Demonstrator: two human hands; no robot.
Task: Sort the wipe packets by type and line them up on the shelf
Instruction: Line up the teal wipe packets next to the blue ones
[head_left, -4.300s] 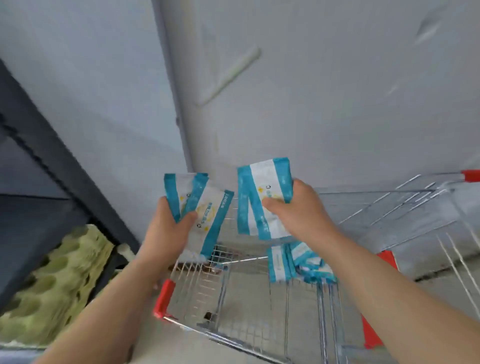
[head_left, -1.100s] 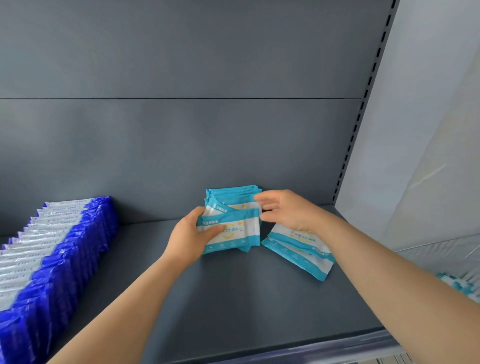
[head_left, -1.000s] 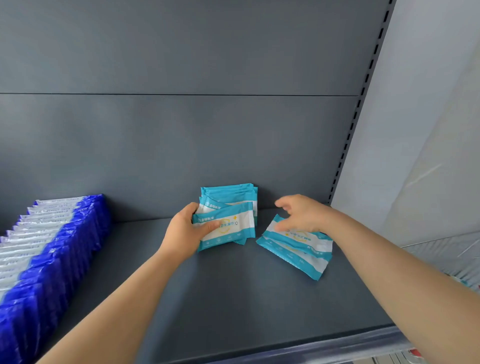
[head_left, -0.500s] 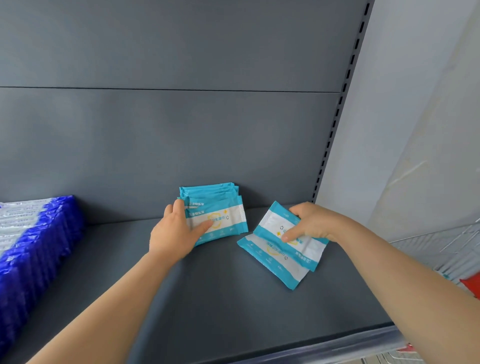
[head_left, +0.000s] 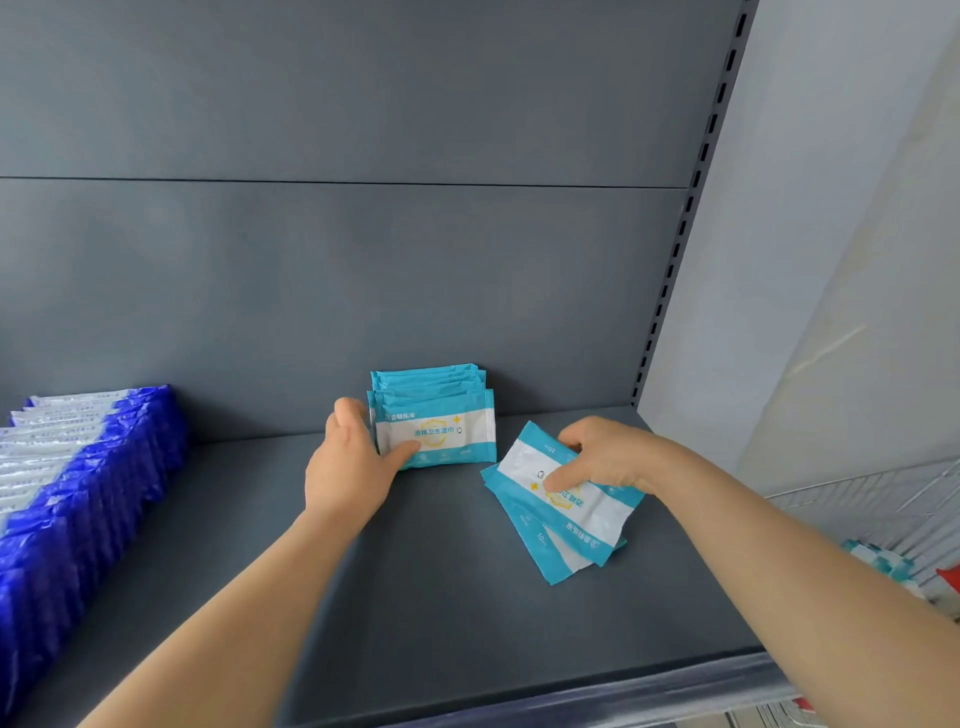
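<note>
Several teal-and-white wipe packets (head_left: 441, 415) stand upright in a row against the back panel of the grey shelf (head_left: 415, 597). My left hand (head_left: 350, 462) holds that row at its left end, thumb across the front packet. To the right, a few teal packets (head_left: 563, 519) lie flat and fanned on the shelf. My right hand (head_left: 605, 457) pinches the top one, thumb on its white face. A long row of dark blue-and-white packets (head_left: 78, 483) stands at the far left.
The shelf's slotted upright (head_left: 685, 218) and a pale wall (head_left: 831, 260) close off the right side. A wire shopping cart (head_left: 893, 519) with more teal packets shows at the lower right. The shelf's front lip (head_left: 571, 696) runs along the bottom.
Earlier I lifted teal packets out of the cart. In the last second my right hand left the standing row, dropped onto the flat pile and took hold of its top packet; the left hand straightened the row.
</note>
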